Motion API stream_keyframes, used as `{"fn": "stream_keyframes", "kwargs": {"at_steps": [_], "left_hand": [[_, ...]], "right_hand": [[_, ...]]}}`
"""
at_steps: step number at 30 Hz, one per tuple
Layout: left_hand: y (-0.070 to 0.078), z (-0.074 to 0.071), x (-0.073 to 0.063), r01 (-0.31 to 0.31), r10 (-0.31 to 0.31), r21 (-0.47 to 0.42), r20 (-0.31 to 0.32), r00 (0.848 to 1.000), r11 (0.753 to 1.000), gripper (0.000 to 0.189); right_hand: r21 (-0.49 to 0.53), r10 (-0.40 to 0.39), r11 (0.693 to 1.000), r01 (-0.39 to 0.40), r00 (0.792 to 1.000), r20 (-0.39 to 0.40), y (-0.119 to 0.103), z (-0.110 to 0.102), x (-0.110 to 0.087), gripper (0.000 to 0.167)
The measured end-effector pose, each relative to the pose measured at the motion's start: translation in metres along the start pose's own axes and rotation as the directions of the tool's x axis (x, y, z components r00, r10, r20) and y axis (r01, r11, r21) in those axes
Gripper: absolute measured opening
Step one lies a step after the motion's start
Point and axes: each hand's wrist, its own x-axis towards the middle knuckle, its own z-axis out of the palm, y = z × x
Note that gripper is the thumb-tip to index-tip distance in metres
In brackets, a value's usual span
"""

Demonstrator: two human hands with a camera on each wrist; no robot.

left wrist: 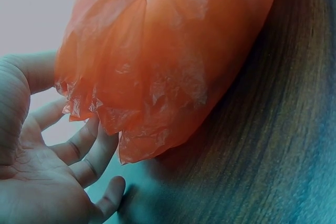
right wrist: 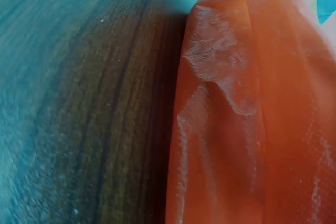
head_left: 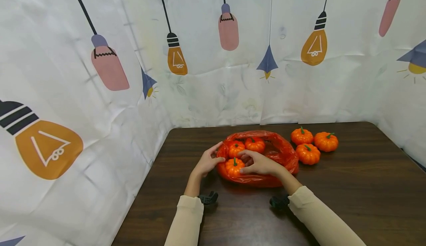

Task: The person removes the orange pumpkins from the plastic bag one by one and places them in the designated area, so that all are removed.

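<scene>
A red plastic bag (head_left: 289,157) lies on the table with its mouth spread wide. Inside, toward its left side, sit three small orange pumpkins with green stems: a front pumpkin (head_left: 233,168), a left pumpkin (head_left: 235,147) and a back pumpkin (head_left: 254,144). My left hand (head_left: 208,161) holds the bag's left rim; in the left wrist view its thumb and fingers lie about the crumpled edge. My right hand (head_left: 261,163) reaches over the bag's front side, its thumb and curled fingers at the right side of the front pumpkin. In the right wrist view the bag hides most of that hand.
Right of the bag, on the dark wooden table (head_left: 359,186), stand three more pumpkins: one at the back (head_left: 301,136), a right one (head_left: 326,141) and a nearer one (head_left: 308,154). White cloth (head_left: 206,98) printed with lamps hangs behind and beside the table.
</scene>
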Motion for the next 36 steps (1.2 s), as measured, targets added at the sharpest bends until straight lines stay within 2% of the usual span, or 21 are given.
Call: {"fn": "stream_keyframes", "kwargs": {"at_steps": [8, 15, 18, 19, 22, 25, 36], "left_hand": [[0.002, 0.000, -0.001, 0.007, -0.007, -0.005, -0.005, 1.000, 1.000, 0.072], [0.001, 0.000, -0.001, 0.006, -0.006, -0.004, -0.003, 1.000, 1.000, 0.072], [-0.012, 0.001, 0.007, 0.002, -0.002, 0.001, -0.028, 1.000, 1.000, 0.072], [-0.012, 0.001, 0.007, 0.003, -0.003, 0.001, -0.027, 1.000, 1.000, 0.072], [-0.011, 0.001, 0.006, -0.001, 0.001, -0.002, -0.018, 1.000, 1.000, 0.072], [0.002, 0.001, -0.001, -0.004, 0.004, -0.006, 0.011, 1.000, 1.000, 0.073], [0.002, 0.001, -0.001, -0.002, 0.002, -0.003, 0.004, 1.000, 1.000, 0.073]], "right_hand": [[-0.026, 0.031, 0.999, -0.030, 0.999, 0.032, 0.001, 0.002, 0.003, 0.065], [-0.037, 0.003, 0.999, -0.001, 0.999, 0.050, -0.001, 0.003, 0.002, 0.066], [-0.040, -0.014, 0.999, 0.016, 0.999, 0.049, -0.001, 0.004, 0.001, 0.065], [-0.043, -0.020, 0.999, 0.022, 0.999, 0.049, 0.000, 0.004, 0.001, 0.065], [-0.050, -0.025, 0.998, 0.028, 0.999, 0.045, 0.001, 0.004, 0.001, 0.064], [-0.063, -0.024, 0.998, 0.027, 0.999, 0.043, 0.002, 0.004, 0.002, 0.063], [-0.074, -0.045, 0.996, 0.046, 0.999, 0.009, 0.000, 0.004, -0.003, 0.063]]}}
